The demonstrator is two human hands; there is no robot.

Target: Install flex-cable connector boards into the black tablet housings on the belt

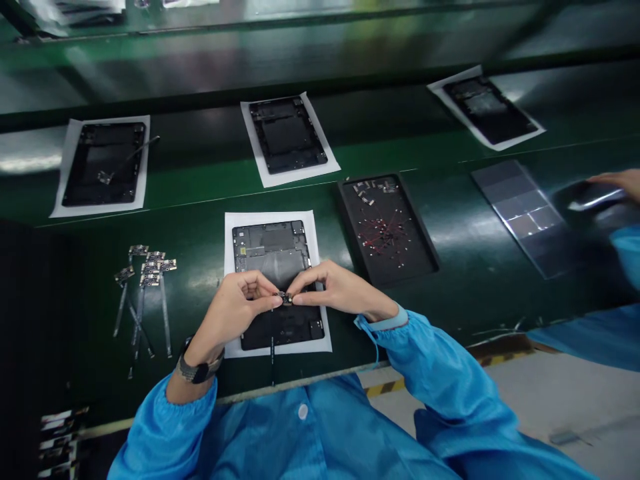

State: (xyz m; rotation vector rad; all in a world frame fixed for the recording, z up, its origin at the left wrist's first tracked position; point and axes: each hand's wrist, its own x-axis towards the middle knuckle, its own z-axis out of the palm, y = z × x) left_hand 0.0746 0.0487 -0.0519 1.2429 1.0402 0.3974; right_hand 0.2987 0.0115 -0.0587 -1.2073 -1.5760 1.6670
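Observation:
Between the fingertips of both hands is a small circuit board (285,299), with a thin dark flex cable (273,350) hanging from its left side toward me. My left hand (243,301) pinches its left end, and my right hand (333,290) pinches its right end. Directly below lies a black tablet housing (273,253) with its inside facing up, on a sheet of white paper (321,333). The hands cover the middle of the housing. To the left, several like boards with flex cables (150,270) lie in a loose pile.
A black tray (430,257) on the right holds small parts and thin red wires. More tablet housings lie on paper along the back, one (287,133) straight ahead. A clear plastic sheet (520,207) and another person's hand (623,181) are at the right.

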